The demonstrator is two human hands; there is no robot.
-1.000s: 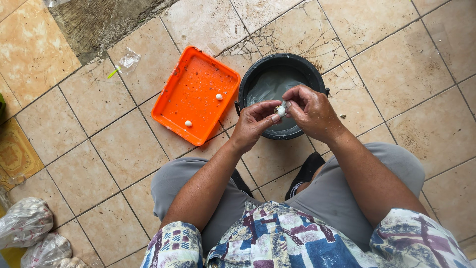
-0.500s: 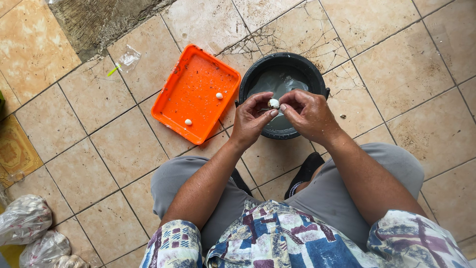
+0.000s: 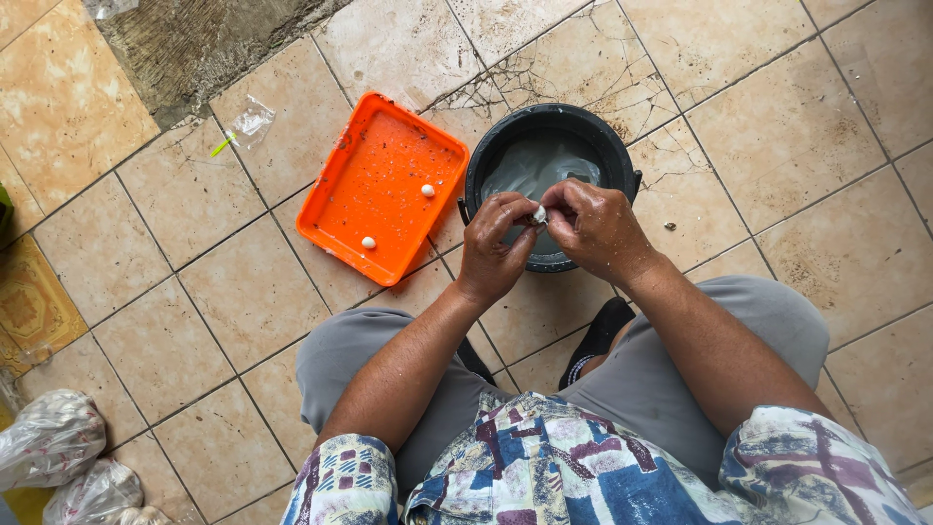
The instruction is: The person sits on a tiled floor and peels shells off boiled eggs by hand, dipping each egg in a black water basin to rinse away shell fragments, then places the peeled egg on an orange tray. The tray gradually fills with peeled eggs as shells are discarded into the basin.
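Pinching a small white lump (image 3: 537, 214) between the fingertips of both hands, just above the near rim of a black bucket (image 3: 486, 160). Left hand (image 3: 496, 243) at seven o'clock of the lump, fingers curled together and closed on it; right hand (image 3: 595, 228) at four o'clock, thumb and forefinger likewise clamped on the same piece. Inside the bucket, cloudy pale liquid. Lying at nine o'clock of the bucket and nearly touching it, an orange tray (image 3: 384, 156) on the tiled floor (image 3: 777, 126), holding two small white balls (image 3: 428, 191) well apart from each other. At ten o'clock of the tray, a crumpled clear wrapper (image 3: 251, 122). Down at seven o'clock of the view, filled plastic bags (image 3: 53, 437).
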